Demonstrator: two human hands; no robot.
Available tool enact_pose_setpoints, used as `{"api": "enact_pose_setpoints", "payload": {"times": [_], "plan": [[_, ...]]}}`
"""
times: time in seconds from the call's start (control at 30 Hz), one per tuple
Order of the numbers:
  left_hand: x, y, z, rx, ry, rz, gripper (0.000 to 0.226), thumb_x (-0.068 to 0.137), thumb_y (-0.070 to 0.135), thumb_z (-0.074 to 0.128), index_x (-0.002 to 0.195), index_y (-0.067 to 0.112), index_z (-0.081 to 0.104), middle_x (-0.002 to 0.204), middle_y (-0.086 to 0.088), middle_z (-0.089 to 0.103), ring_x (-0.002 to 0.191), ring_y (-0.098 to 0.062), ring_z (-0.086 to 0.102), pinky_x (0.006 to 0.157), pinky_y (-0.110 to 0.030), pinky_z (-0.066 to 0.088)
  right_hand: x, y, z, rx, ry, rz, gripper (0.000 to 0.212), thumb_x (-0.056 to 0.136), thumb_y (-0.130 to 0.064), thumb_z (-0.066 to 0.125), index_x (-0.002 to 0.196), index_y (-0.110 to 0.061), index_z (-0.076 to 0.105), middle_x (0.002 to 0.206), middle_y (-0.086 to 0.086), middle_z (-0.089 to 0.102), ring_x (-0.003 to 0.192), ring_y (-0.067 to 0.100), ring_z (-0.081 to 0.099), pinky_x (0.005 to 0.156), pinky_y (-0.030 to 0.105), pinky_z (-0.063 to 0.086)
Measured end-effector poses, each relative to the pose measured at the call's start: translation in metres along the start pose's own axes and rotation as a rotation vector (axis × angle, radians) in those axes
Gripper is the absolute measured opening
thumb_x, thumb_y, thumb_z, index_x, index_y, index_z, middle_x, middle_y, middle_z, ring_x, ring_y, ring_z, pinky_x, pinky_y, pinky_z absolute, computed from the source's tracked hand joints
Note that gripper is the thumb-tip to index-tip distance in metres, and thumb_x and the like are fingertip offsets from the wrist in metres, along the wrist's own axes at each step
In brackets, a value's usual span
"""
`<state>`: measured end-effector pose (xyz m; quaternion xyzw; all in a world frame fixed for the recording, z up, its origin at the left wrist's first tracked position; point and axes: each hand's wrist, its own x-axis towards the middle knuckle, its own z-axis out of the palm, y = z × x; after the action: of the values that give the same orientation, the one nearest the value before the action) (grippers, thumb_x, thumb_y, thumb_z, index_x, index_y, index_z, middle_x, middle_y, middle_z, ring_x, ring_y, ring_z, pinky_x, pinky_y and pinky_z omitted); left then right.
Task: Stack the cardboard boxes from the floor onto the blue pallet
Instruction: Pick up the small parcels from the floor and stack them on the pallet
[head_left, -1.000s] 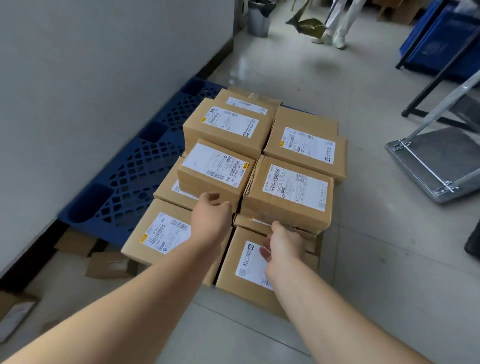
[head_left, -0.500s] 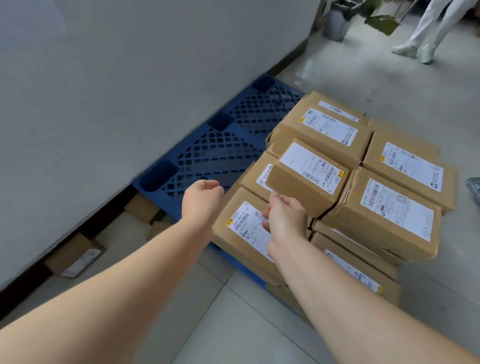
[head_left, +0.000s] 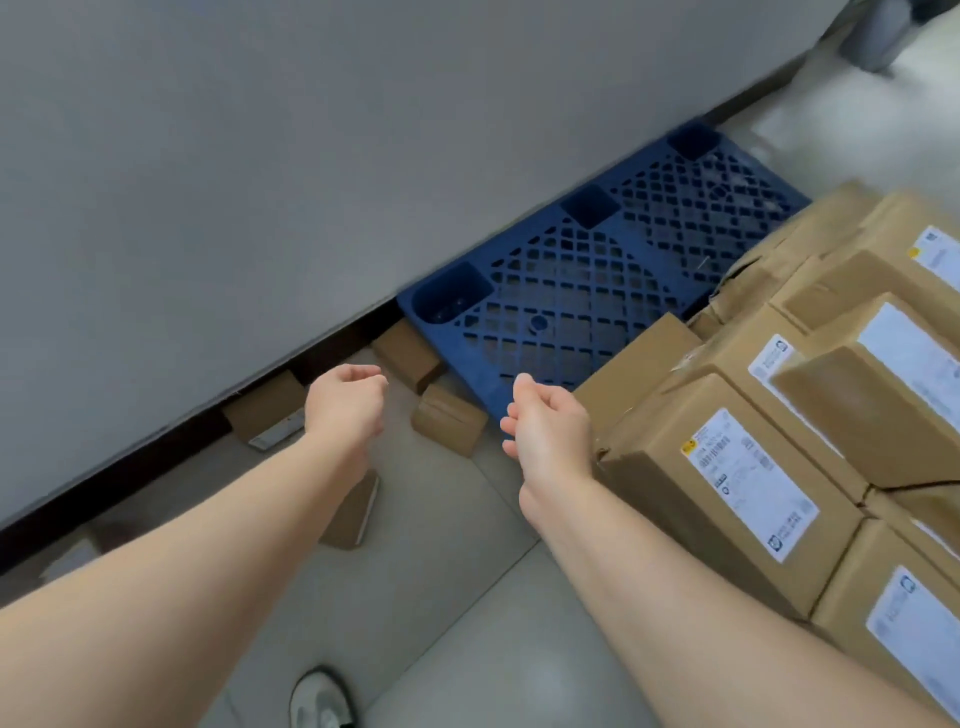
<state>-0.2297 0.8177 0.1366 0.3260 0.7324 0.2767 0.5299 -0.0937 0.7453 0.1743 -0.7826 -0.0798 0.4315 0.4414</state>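
The blue pallet (head_left: 561, 291) lies along the grey wall, its left half bare. Several labelled cardboard boxes (head_left: 727, 483) are stacked on its right part. Small boxes lie on the floor left of the pallet: one (head_left: 449, 426) by its near corner, one (head_left: 408, 353) against its end, one (head_left: 270, 415) at the wall's foot, one (head_left: 353, 512) partly under my left forearm. My left hand (head_left: 345, 402) hovers above the floor with loosely curled fingers and holds nothing. My right hand (head_left: 548, 421) hangs empty just left of the stack, fingers loosely curled.
The grey wall (head_left: 260, 182) runs diagonally close on the left, with a dark gap at its foot. My shoe (head_left: 319, 699) stands on the tiled floor at the bottom. A grey bin (head_left: 878, 36) shows at the top right corner.
The view has swung left toward the floor beside the pallet. Both hands have left the stacked boxes and now hang empty over the floor boxes.
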Motion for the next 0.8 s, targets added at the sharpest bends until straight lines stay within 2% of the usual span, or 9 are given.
{"api": "enact_pose_setpoints", "payload": {"times": [0.17,0.3,0.37,0.47,0.57,0.63,0.73,0.8], "plan": [[0.048,-0.034,-0.061,-0.044,0.059,-0.098,0.017,0.088,0.010,0.055,0.102,0.014,0.064,0.083,-0.005,0.060,0.066,-0.017,0.051,0.069,-0.032,0.047,-0.006,0.032,0.069,-0.091,-0.077,0.065,0.023,0.097,-0.034,0.052,0.093,-0.013,0.061,0.092,0.001,0.061,0.090,0.019,0.059,0.082,0.035,0.051],[0.084,-0.057,-0.095,-0.051,0.094,-0.156,0.012,0.091,0.011,0.054,0.100,0.016,0.061,0.096,-0.007,0.059,0.083,-0.022,0.054,0.076,-0.035,0.048,0.001,0.058,0.114,-0.176,-0.108,0.082,0.030,0.098,-0.034,0.050,0.099,-0.006,0.061,0.089,0.004,0.059,0.083,0.018,0.056,0.072,0.030,0.049],[0.100,-0.071,-0.106,-0.056,0.098,-0.196,0.013,0.093,0.010,0.052,0.101,0.015,0.060,0.094,-0.008,0.057,0.085,-0.023,0.052,0.074,-0.034,0.047,0.007,0.073,0.133,-0.212,-0.131,0.100,0.032,0.098,-0.036,0.050,0.099,-0.005,0.060,0.087,0.003,0.057,0.081,0.017,0.054,0.071,0.031,0.048],[0.123,-0.096,-0.115,-0.063,0.111,-0.256,0.015,0.092,0.009,0.052,0.103,0.015,0.061,0.094,-0.007,0.057,0.084,-0.022,0.052,0.073,-0.033,0.047,0.020,0.098,0.161,-0.255,-0.164,0.116,0.033,0.097,-0.037,0.050,0.102,-0.006,0.061,0.087,0.003,0.058,0.085,0.019,0.056,0.076,0.035,0.049],[0.140,-0.125,-0.116,-0.079,0.104,-0.293,0.013,0.092,0.010,0.052,0.101,0.014,0.061,0.094,-0.007,0.056,0.087,-0.022,0.052,0.070,-0.031,0.046,0.036,0.121,0.184,-0.311,-0.202,0.132,0.032,0.096,-0.038,0.052,0.112,-0.012,0.062,0.100,0.004,0.062,0.098,0.022,0.059,0.090,0.040,0.050],[0.150,-0.144,-0.115,-0.082,0.094,-0.322,0.010,0.093,0.012,0.052,0.099,0.014,0.060,0.093,-0.007,0.056,0.087,-0.021,0.052,0.068,-0.029,0.044,0.050,0.136,0.198,-0.348,-0.250,0.126,0.027,0.096,-0.037,0.052,0.104,-0.014,0.062,0.092,0.002,0.060,0.091,0.021,0.057,0.088,0.039,0.049],[0.163,-0.175,-0.110,-0.093,0.095,-0.380,0.008,0.094,0.013,0.053,0.099,0.013,0.060,0.081,-0.004,0.053,0.083,-0.020,0.051,0.070,-0.029,0.043,0.071,0.162,0.217,-0.436,-0.307,0.099,0.024,0.097,-0.035,0.052,0.083,-0.016,0.058,0.077,0.000,0.054,0.072,0.016,0.050,0.074,0.033,0.043],[0.172,-0.197,-0.105,-0.114,0.096,-0.427,0.006,0.094,0.014,0.054,0.097,0.013,0.060,0.079,-0.003,0.051,0.081,-0.021,0.050,0.066,-0.027,0.042,0.086,0.180,0.230,-0.517,-0.354,0.079,0.026,0.097,-0.034,0.050,0.078,-0.016,0.055,0.077,0.000,0.052,0.072,0.016,0.048,0.074,0.029,0.040]]}}
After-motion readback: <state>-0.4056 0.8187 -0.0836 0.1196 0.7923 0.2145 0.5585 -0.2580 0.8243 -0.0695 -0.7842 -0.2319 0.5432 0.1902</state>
